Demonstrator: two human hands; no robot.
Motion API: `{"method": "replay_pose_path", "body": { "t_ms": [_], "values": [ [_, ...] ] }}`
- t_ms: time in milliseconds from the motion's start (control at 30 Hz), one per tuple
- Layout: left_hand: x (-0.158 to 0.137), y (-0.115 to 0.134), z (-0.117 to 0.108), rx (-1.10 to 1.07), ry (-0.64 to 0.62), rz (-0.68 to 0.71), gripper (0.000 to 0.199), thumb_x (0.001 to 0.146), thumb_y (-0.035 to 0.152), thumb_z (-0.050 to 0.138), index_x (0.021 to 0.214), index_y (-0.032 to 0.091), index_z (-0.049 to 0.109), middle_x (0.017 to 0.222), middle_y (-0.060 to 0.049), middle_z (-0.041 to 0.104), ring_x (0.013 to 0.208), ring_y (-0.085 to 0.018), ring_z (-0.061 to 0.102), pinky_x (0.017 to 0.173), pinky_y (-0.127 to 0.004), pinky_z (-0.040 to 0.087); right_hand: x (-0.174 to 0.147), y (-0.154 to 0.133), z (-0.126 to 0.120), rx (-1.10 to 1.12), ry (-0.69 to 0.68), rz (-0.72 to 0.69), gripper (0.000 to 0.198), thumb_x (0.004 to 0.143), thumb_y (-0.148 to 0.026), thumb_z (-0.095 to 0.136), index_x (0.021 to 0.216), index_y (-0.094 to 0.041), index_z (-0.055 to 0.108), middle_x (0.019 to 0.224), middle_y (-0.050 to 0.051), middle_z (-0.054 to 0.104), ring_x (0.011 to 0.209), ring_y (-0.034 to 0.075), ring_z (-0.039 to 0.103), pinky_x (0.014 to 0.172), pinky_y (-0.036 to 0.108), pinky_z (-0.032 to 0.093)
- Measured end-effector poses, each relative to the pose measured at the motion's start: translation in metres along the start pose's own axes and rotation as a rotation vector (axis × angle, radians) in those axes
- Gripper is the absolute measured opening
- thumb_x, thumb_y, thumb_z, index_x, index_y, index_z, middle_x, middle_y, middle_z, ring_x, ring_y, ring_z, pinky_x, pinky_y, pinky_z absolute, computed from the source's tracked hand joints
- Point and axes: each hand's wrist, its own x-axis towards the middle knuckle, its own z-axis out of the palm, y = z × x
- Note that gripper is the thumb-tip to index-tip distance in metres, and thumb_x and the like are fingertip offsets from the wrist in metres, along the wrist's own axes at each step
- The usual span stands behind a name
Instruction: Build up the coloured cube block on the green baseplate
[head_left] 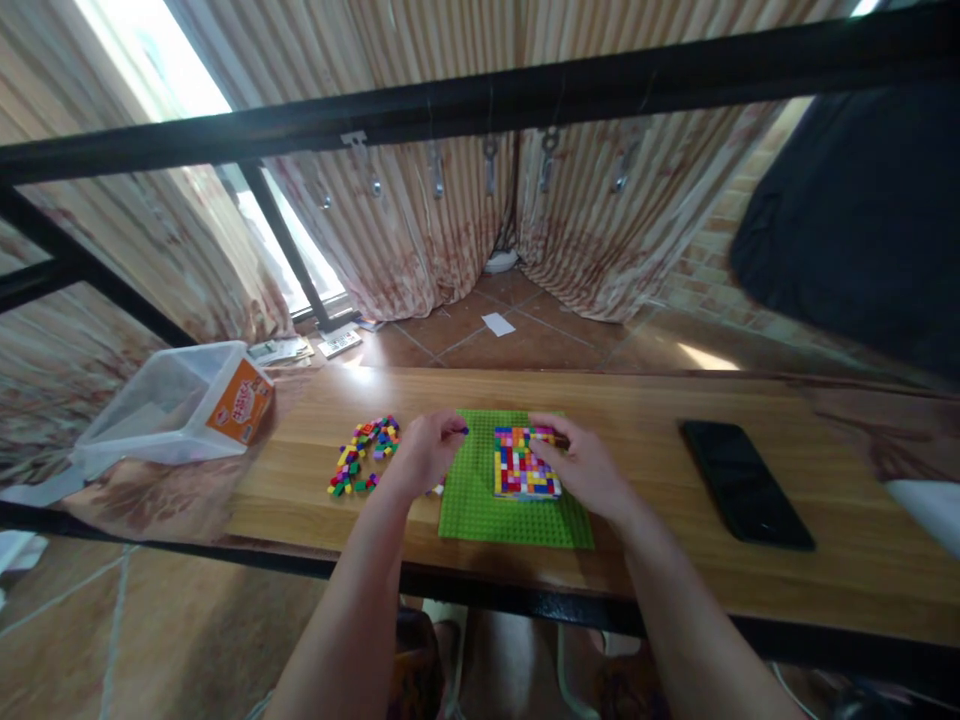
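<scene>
My left hand is closed in a pinch on a small dark blue toy brick, above the left part of a green studded baseplate. On the baseplate stands a many-coloured block of toy bricks, its top a patchwork of red, yellow, white, purple and blue. My right hand grips this block at its far right corner, the thumb over the top and the fingers bent behind. Its own fingers partly hide that corner. Beside my left hand lies a pile of loose toy bricks, part of it hidden by the hand.
A black phone lies on the wooden table at the right. A clear plastic bin with an orange label stands at the left. Beyond the table run a black metal bar with hooks and long curtains.
</scene>
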Motion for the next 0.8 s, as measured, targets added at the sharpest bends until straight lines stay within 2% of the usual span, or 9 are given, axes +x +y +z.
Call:
{"method": "replay_pose_path", "body": {
  "t_ms": [133, 300, 467, 633, 800],
  "values": [
    [-0.006, 0.015, 0.01, -0.298, -0.03, 0.095, 0.016, 0.083, 0.02, 0.061, 0.093, 0.016, 0.073, 0.088, -0.005, 0.076, 0.082, -0.016, 0.069, 0.078, -0.027, 0.054, 0.0, -0.012, 0.001, 0.044, 0.138, -0.109, 0.03, 0.088, -0.037, 0.062, 0.113, -0.024, 0.072, 0.116, 0.007, 0.073, 0.107, 0.022, 0.067, 0.098, 0.041, 0.049],
    [-0.014, 0.039, 0.026, -0.548, -0.035, 0.114, 0.021, 0.08, 0.022, 0.067, 0.1, 0.016, 0.071, 0.091, -0.005, 0.076, 0.084, -0.016, 0.07, 0.081, -0.029, 0.057, -0.005, -0.027, 0.002, 0.197, 0.084, -0.147, 0.024, 0.084, -0.038, 0.069, 0.102, -0.024, 0.075, 0.097, 0.004, 0.076, 0.09, 0.02, 0.068, 0.085, 0.035, 0.053],
    [-0.016, 0.045, 0.032, -0.628, -0.061, 0.085, 0.028, 0.078, 0.022, 0.07, 0.106, 0.016, 0.065, 0.088, -0.004, 0.076, 0.082, -0.015, 0.071, 0.08, -0.028, 0.057, -0.008, -0.03, 0.002, 0.233, 0.018, -0.11, 0.019, 0.082, -0.039, 0.069, 0.091, -0.024, 0.077, 0.085, 0.002, 0.075, 0.08, 0.018, 0.067, 0.078, 0.033, 0.052],
    [-0.017, 0.048, 0.03, -0.655, -0.095, 0.081, 0.023, 0.077, 0.02, 0.071, 0.098, 0.016, 0.064, 0.083, -0.002, 0.076, 0.076, -0.013, 0.07, 0.075, -0.024, 0.055, -0.008, -0.033, -0.001, 0.256, 0.022, -0.111, 0.016, 0.082, -0.037, 0.069, 0.084, -0.023, 0.077, 0.078, 0.001, 0.073, 0.073, 0.017, 0.065, 0.073, 0.031, 0.051],
    [-0.017, 0.05, 0.028, -0.763, -0.129, 0.082, 0.024, 0.074, 0.022, 0.074, 0.095, 0.016, 0.066, 0.077, -0.001, 0.075, 0.067, -0.011, 0.067, 0.067, -0.022, 0.052, -0.008, -0.031, -0.002, 0.392, 0.014, -0.097, 0.015, 0.079, -0.037, 0.074, 0.081, -0.022, 0.077, 0.077, 0.001, 0.074, 0.074, 0.017, 0.065, 0.072, 0.03, 0.051]
  ]
}}
